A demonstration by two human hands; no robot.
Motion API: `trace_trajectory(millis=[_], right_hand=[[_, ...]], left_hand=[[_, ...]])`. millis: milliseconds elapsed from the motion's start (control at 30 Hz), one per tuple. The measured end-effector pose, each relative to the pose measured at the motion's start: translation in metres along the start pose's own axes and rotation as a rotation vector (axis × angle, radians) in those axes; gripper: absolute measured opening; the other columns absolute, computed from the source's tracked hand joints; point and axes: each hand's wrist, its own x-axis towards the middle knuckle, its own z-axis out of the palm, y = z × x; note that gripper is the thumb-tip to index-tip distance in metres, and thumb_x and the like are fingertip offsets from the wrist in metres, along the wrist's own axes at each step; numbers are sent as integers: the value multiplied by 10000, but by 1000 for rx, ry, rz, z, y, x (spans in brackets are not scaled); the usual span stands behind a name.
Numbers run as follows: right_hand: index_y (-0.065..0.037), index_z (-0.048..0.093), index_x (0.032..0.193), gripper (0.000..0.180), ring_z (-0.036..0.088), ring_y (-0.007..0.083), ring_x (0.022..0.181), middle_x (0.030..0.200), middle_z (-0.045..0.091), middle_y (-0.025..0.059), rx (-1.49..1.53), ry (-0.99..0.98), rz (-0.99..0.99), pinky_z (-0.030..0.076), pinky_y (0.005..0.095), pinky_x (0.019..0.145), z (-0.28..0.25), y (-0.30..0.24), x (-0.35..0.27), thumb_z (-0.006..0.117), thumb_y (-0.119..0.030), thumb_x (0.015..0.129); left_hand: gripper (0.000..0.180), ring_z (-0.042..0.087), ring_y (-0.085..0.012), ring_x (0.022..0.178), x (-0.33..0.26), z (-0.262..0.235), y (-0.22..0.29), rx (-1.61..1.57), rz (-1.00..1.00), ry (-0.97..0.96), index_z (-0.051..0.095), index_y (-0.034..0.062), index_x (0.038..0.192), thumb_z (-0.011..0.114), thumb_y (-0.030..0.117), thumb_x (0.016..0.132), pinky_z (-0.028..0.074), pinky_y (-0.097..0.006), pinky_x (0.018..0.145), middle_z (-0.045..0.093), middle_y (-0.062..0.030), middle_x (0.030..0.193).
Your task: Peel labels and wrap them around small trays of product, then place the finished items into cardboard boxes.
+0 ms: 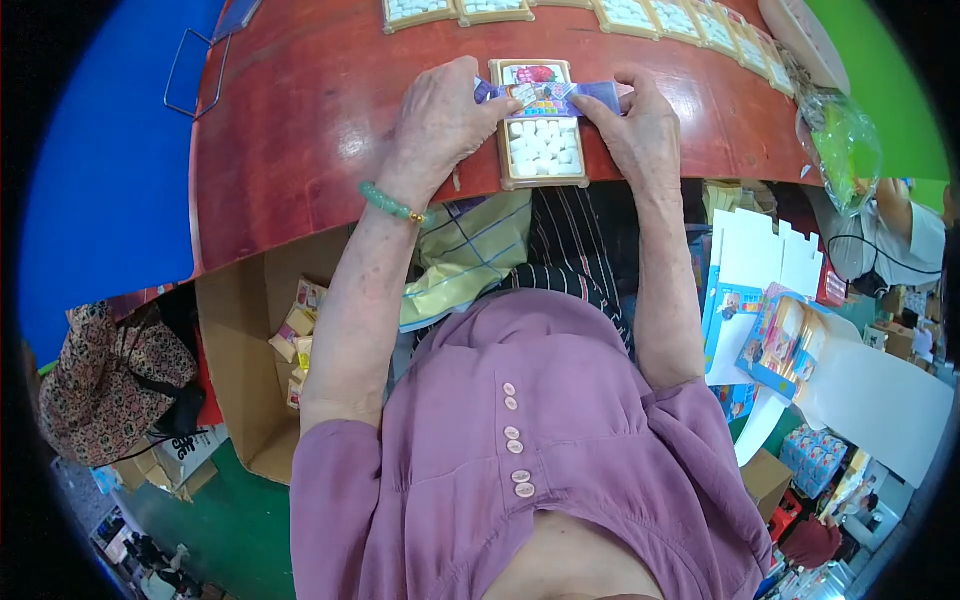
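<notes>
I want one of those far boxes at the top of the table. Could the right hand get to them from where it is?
Probably yes. The right hand presses a paper strip on the near box, and bare table lies between it and the row of boxes.

Both hands [440, 120] [640, 130] forward — fingers pinched.
</notes>
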Motion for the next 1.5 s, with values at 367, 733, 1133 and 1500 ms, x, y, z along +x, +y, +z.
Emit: trace_trajectory(millis=[367, 733, 1133, 1500], right_hand=[[22, 496, 1207, 710, 651, 201, 777, 931, 635, 170, 58, -93, -2, 522, 327, 645, -4, -1, -9, 790, -361, 687], [1, 465, 1248, 747, 619, 236, 848, 1048, 591, 192, 27, -136, -3, 512, 360, 717, -4, -3, -12, 793, -364, 684], [-136, 705, 987, 290, 504, 285, 1008, 1063, 582, 113, -345, 44, -299, 380, 423, 878, -11, -29, -29, 709, -311, 755], [-90, 686, 1021, 250, 590, 296, 824, 893, 620, 127, -365, -22, -215, 462, 402, 719, -3, -34, -41, 602, -255, 853]], left_hand=[[411, 623, -344, 876, -1, 4, 0, 41, -7, 11, 609, 0, 853, 740, 363, 712, 482, -442, 748, 640, -201, 870], [397, 626, -333, 887, -4, 3, 2, 25, -44, 4, 611, 15, 873, 729, 362, 721, 484, -456, 752, 648, -181, 879], [389, 622, -326, 890, -10, -2, 8, -1, -83, -23, 608, 24, 879, 729, 357, 719, 483, -448, 753, 647, -173, 877], [375, 624, -340, 861, -11, 3, 5, -4, -61, 18, 603, 17, 867, 736, 333, 716, 482, -454, 736, 645, -176, 854]])
